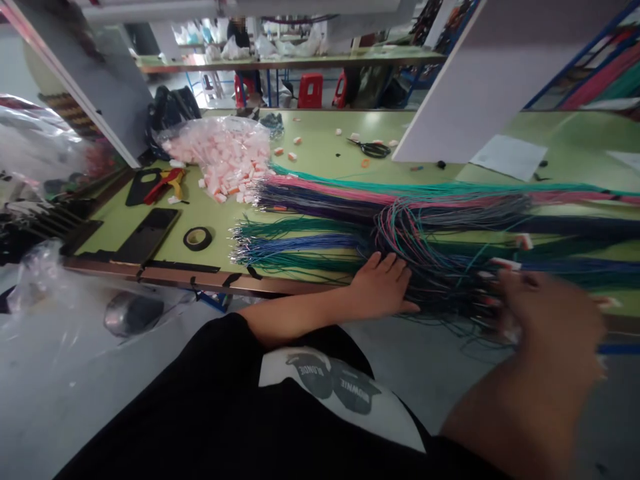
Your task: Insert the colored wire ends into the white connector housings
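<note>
- Your left hand lies palm down on the wires near the front edge of the desk, its grip loose and wide, fingers a little spread.
- Your right hand is bent over the right end of a dark bundle; it is blurred, so you cannot tell whether its grip is closed on any wires.
- That dark bundle lies between your two hands, along the front edge, with some thin strands hanging below it.
- Just beside your right fingers sits a white plug, and another plug shows a little farther back.
- Beyond your left hand, a loop of green, pink and grey wires bends over the other bundles.
- Pink wires run lengthwise across the desk behind it, with teal wires along their far side.
- Blue wires lie nearer you, between two green bundles, their metal tips pointing left.
- A clear bag spills pale orange and white plugs near the wires' left ends.
- To the left are red and yellow pliers, a phone and a roll of black tape.
- Scissors lie toward the back.
</note>
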A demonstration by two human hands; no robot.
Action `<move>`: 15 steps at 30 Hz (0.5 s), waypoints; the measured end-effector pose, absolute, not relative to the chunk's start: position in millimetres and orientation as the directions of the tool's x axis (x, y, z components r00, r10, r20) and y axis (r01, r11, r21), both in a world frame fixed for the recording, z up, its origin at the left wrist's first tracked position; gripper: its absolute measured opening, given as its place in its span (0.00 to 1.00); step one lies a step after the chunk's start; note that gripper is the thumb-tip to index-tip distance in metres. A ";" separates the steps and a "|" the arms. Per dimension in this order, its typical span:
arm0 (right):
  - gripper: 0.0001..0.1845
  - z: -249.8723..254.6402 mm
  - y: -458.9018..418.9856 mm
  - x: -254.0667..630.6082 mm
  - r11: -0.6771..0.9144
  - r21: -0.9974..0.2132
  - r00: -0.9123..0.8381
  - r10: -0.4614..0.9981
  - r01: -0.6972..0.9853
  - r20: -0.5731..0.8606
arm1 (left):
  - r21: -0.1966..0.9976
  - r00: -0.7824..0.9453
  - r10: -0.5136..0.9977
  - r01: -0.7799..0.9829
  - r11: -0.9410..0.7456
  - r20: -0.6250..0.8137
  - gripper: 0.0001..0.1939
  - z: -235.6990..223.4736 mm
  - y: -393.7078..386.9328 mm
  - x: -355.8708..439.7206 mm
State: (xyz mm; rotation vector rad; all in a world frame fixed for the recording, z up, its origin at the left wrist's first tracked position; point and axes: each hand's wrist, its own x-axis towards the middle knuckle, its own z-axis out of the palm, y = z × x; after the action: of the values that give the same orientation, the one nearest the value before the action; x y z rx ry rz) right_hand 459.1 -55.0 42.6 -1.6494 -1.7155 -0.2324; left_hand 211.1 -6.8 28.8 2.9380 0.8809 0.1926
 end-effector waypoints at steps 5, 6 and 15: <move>0.22 74.9 -58.7 377.2 -0.164 -0.380 0.413 0.413 0.910 0.812 | 0.191 0.814 0.552 0.521 -0.832 0.182 0.28 33.2 -6.4 206.3; 0.18 81.4 -59.5 359.0 -0.076 -0.375 0.367 0.446 0.924 0.816 | 0.218 0.808 0.543 0.501 -0.837 0.228 0.25 35.5 -4.5 199.7; 0.14 58.0 -39.8 279.1 0.363 -0.079 -0.319 0.888 0.928 0.332 | 0.617 0.213 0.870 0.631 -0.470 0.445 0.13 49.6 48.7 40.2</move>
State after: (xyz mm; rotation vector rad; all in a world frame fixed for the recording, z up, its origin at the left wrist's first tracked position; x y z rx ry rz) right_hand 279.1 -39.8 58.0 -1.6009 -2.3114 -0.1797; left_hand 40.2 48.7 49.6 2.1898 1.4086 1.1177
